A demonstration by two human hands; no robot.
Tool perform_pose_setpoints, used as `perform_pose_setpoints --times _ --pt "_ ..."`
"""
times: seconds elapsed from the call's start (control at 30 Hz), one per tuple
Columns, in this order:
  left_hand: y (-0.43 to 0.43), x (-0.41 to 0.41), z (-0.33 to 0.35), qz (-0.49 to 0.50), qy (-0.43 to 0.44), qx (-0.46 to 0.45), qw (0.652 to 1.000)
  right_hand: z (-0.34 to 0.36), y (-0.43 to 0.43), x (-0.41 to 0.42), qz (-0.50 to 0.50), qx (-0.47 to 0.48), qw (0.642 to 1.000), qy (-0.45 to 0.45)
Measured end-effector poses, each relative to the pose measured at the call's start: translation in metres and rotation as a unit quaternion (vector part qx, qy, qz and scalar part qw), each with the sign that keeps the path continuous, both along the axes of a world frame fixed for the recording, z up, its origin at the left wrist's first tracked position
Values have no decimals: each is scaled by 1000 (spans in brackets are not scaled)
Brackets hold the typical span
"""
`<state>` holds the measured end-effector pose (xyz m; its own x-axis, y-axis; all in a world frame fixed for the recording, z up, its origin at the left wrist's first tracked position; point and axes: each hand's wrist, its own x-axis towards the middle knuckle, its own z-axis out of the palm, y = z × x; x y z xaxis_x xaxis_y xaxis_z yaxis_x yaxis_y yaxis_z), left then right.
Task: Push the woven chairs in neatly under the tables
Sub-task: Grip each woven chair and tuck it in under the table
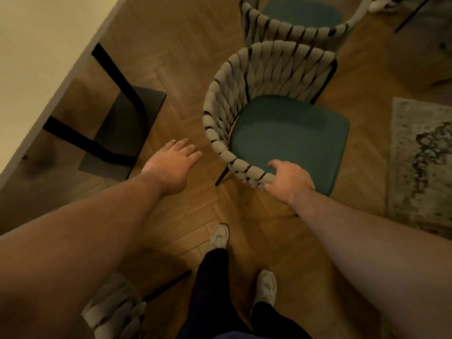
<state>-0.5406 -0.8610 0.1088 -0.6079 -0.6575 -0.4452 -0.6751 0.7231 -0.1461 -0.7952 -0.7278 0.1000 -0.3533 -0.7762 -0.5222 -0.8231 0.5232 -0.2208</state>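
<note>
Right hand: the right hand (289, 178) has its fingers curled round the near end of the woven rim of the grey woven-rope chair with a green seat cushion (244, 77).
Left hand: the left hand (173, 165) holds nothing. Its fingers are straight and spread, and it hovers over the floor just beside the chair rim without touching it.
Chair position: it stands out on the herringbone wooden floor (186, 67), apart from the pale table top (36, 57). Its curved back faces the table, so I judge it must be turned before it can go under.
Risk of swinging: the grip is with one hand at one end, so a push may rotate the chair instead of moving it straight.
Risk at the table: the black metal table leg with a flat base plate (122, 118) lies between the chair and the table, and a chair leg could knock or catch on it.
Risk behind: the second woven chair (293, 30) stands very near the back, and I cannot tell whether they touch. Turning may scrape the two together.
Risk at the feet: the pale shoes (220, 236) are near the chair leg, and a third woven chair (115, 307) is close to the person, so there is little room to step.
</note>
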Motion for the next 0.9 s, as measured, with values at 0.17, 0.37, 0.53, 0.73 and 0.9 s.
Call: perform_pose_setpoints --times 0.17,0.37,0.53,0.73,0.9 --pt "-93 -51 -24 -107 5 2 994 -21 -45 -15 -53 17 998 -11" --pt "-167 -98 -39 -180 -41 12 983 -42 -82 -24 -76 47 994 -61" --pt "-194 -129 -48 -198 -100 17 975 -54 -91 -35 -73 83 989 -99" --pt "-206 -149 -68 -209 -167 24 963 -94 -92 -33 -42 131 977 -160" --pt "-222 -152 -83 -264 -212 31 940 -113 -91 -19 -44 145 976 -155"
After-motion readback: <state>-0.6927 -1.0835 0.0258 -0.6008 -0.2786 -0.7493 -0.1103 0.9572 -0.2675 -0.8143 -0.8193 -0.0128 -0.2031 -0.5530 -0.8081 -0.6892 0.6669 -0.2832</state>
